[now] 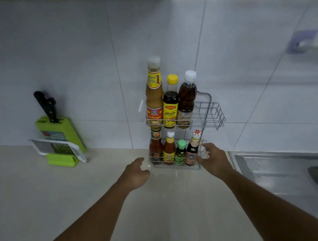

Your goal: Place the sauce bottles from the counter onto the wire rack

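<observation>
Head view: wire rack [210,113], two shelves, on the counter [45,199] against the tiled wall. Top shelf: three tall sauce bottles [171,101], its right part bare. Bottom shelf: four small bottles [173,150] in a row. Left hand [135,176] just beside the rack's lower left corner, fingers loosely apart, empty. Right hand [214,158] at the lower right corner, fingers spread; contact with the wire cannot be told. Green knife block [58,130] and grater [60,149] far left; sink [287,168] right

Shiny metal wire rack [210,113], glossy tiled wall [70,51], smooth pale counter [44,189], steel sink [287,166].
</observation>
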The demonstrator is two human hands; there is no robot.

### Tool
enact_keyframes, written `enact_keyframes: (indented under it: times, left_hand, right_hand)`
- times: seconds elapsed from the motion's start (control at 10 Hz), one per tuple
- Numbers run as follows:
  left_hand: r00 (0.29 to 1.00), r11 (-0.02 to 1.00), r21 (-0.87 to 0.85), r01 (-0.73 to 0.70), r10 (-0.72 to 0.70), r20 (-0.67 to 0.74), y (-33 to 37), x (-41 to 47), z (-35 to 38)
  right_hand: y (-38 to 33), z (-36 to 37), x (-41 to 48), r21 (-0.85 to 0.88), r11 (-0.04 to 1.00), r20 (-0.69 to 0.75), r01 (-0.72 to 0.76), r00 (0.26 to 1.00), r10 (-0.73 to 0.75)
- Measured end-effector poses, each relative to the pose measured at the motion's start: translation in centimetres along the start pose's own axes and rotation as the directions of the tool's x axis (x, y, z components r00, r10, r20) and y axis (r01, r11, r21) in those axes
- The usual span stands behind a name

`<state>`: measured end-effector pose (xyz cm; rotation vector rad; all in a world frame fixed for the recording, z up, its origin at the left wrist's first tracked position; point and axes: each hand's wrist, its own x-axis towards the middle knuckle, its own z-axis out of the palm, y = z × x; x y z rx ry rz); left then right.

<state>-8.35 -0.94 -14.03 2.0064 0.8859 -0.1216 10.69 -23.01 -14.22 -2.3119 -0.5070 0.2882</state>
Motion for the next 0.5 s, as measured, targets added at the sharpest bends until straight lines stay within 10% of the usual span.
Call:
enact_keyframes:
  times: [0.5]
  left_hand:
    - [0.795, 0.716, 0.542, -0.44, 0.591, -0.136, 16.0, -15.0, -15.4]
  right_hand:
    - [-17.1, -12.2, -11.3, -0.189, 0.945, -0.086, 0.266, 0.954, -0.286]
